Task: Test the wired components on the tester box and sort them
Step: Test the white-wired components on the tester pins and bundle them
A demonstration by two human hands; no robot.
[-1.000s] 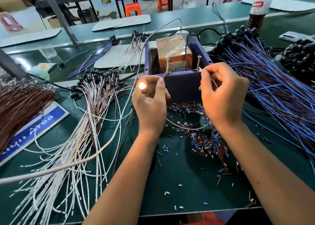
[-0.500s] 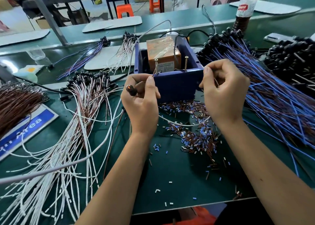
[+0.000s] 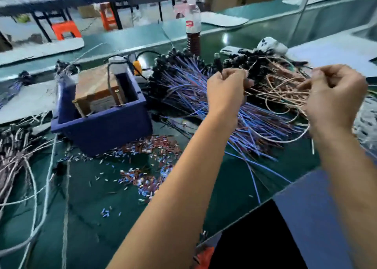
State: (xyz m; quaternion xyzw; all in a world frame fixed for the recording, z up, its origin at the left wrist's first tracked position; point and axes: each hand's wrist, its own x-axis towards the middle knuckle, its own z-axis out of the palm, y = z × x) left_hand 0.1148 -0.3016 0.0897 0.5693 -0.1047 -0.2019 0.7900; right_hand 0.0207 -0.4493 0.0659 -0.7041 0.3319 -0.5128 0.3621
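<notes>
The blue tester box [image 3: 106, 126] with a brown block inside stands left of centre on the green table. My left hand [image 3: 226, 91] grips a wired component with a dark head [image 3: 217, 63] above the blue-wire pile [image 3: 195, 89]. My right hand [image 3: 334, 97] holds that component's pale wires [image 3: 293, 140], which loop down between the hands. Both hands hover over the brown-wire pile [image 3: 283, 83] on the right. The picture is blurred.
A white-wire pile [image 3: 18, 152] lies at the left. Cut insulation bits [image 3: 146, 162] litter the table before the box. A bottle [image 3: 192, 28] stands behind the wire piles, a white device [image 3: 269, 43] to its right. The table edge [image 3: 265, 202] runs diagonally at lower right.
Both hands left the tester box and swung right over the wire piles with the component. The lamp lit a second ago is out. The view turned right.
</notes>
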